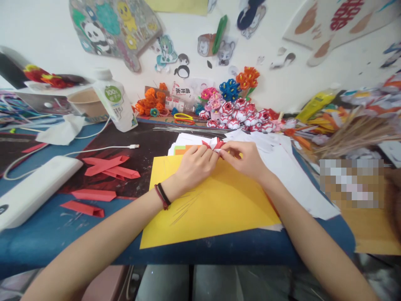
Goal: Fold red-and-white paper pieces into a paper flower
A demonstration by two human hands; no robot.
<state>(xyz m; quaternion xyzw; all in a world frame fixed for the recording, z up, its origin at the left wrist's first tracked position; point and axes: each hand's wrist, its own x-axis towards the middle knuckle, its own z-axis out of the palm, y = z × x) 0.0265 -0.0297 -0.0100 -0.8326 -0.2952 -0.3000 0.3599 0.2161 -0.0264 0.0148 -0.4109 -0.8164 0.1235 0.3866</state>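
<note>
Between my two hands is a small red and white folded paper piece [214,143], held just above the far edge of a yellow paper sheet [219,200]. My left hand [198,162] is closed on its left and near side, with dark bands round the wrist. My right hand [241,155] pinches its right end between thumb and fingers. Fingers hide much of the piece. Off to the left lie several red folded paper strips [94,195], some of them crossed on a dark mat.
Finished paper flowers [239,115] crowd the back by the wall. White sheets [291,175] spread at the right. A white bottle [115,102], a paper cup [86,102], yellow-handled scissors [184,118] and a white power strip-like box [44,188] with a cable stand or lie around.
</note>
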